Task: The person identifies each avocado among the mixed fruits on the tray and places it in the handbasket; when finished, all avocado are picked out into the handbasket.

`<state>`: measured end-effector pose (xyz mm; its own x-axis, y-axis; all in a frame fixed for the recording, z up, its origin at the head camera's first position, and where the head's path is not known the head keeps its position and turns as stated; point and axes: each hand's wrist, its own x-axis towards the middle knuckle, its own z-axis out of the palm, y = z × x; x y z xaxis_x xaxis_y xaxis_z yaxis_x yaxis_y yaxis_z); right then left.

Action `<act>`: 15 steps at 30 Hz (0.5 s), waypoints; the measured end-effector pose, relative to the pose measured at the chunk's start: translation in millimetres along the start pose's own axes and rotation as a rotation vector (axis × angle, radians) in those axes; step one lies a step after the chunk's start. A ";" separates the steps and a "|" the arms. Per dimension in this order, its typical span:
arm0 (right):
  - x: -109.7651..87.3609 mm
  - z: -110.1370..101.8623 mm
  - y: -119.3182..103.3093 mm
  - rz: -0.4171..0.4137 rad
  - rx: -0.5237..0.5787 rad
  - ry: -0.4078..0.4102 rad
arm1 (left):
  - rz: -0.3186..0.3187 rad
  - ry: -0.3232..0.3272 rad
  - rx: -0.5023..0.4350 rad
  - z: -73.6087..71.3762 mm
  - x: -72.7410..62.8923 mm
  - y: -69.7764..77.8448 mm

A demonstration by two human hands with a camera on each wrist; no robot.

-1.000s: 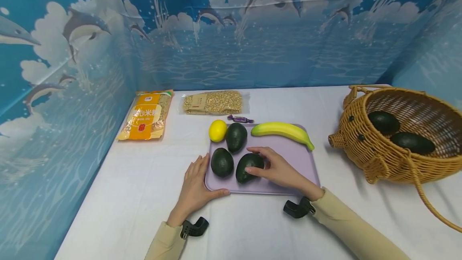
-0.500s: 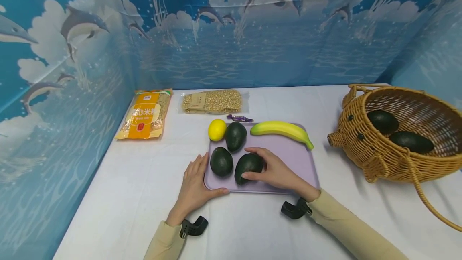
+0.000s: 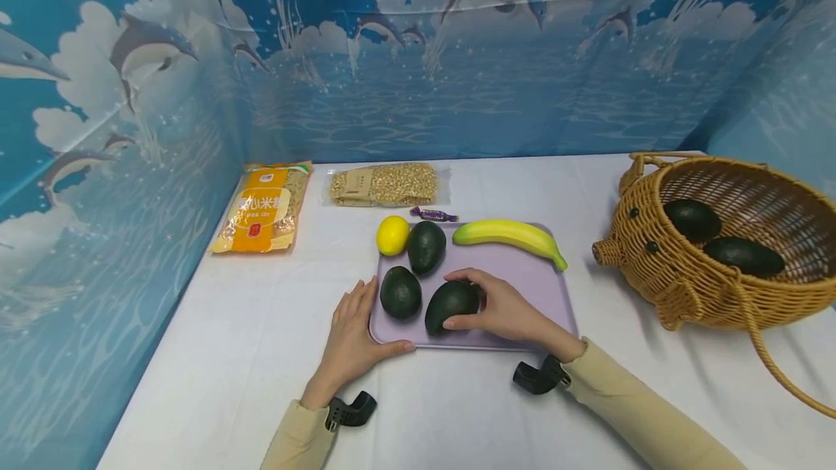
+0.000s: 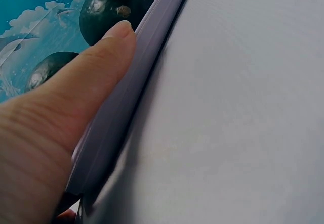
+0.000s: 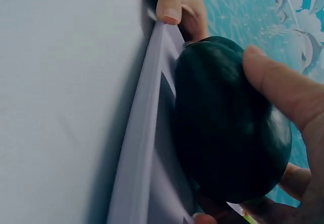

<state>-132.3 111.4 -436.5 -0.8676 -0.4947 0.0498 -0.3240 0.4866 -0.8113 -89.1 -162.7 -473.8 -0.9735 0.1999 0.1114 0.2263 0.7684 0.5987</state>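
My right hand [image 3: 506, 308] grips a dark green avocado [image 3: 449, 308] over the front of the lilac tray [image 3: 529, 281], thumb on the near side and fingers round the far side. In the right wrist view that avocado [image 5: 228, 123] fills the middle, close to the tray's raised rim. My left hand [image 3: 353, 332] rests at the tray's front left corner, thumb along the front rim and fingers along the left side. Another avocado [image 3: 401, 293] lies just left of the held one, and a third avocado [image 3: 427, 247] sits behind, beside a yellow lemon [image 3: 393, 236]. A banana [image 3: 509, 236] lies along the back right.
On the right stands a wicker pig-shaped basket [image 3: 643, 260] with two avocados inside, its rope handle [image 3: 771, 361] trailing forward. Behind the tray lie a purple-wrapped candy [image 3: 435, 215] and a clear bag of grain [image 3: 388, 185]. An orange grain bag [image 3: 261, 209] is at the back left.
The avocado in my right hand has shifted and turned slightly, moving a little nearer the tray's front rim. My left hand stays at the corner.
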 end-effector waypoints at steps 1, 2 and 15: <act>-0.4 -0.6 -0.2 0.003 -0.002 0.009 | 0.000 0.000 -0.001 0.0 0.0 0.0; -0.8 -1.0 -0.3 0.006 -0.006 0.018 | 0.000 0.000 -0.003 -0.1 0.0 0.0; -4.9 -1.7 1.1 0.031 0.052 0.071 | -0.003 -0.002 -0.013 -0.1 0.1 0.8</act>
<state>-129.1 115.6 -436.6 -0.9020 -0.4269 0.0638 -0.2780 0.4615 -0.8424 -89.0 -162.1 -473.2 -0.9741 0.1986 0.1078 0.2226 0.7609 0.6095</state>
